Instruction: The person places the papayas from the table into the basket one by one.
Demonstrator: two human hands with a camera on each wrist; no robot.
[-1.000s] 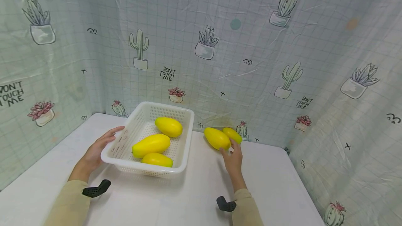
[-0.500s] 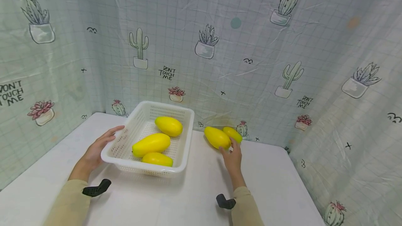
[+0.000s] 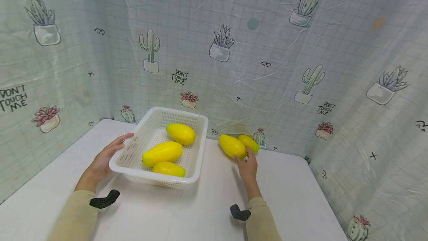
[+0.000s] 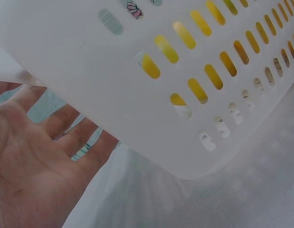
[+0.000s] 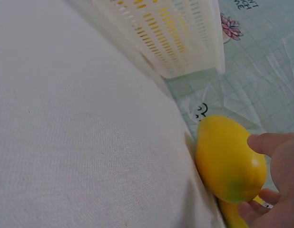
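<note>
A white perforated plastic basket stands left of centre in the head view, with yellow mangoes inside. My left hand lies along its left outer side, fingers extended; in the left wrist view these fingers pass partly behind the basket's edge. Two more mangoes lie at the table's back, right of the basket. My right hand holds the near end of the front mango between thumb and fingers. The other mango sits just behind it, partly hidden, as the right wrist view also shows.
The white table ends at a hanging cloth printed with cacti, close behind the basket and the two mangoes. Another fold of cloth hangs along the right side. A black device is strapped at each wrist.
Both hands, the basket and the mangoes keep their places. The head view shifts very slightly.
</note>
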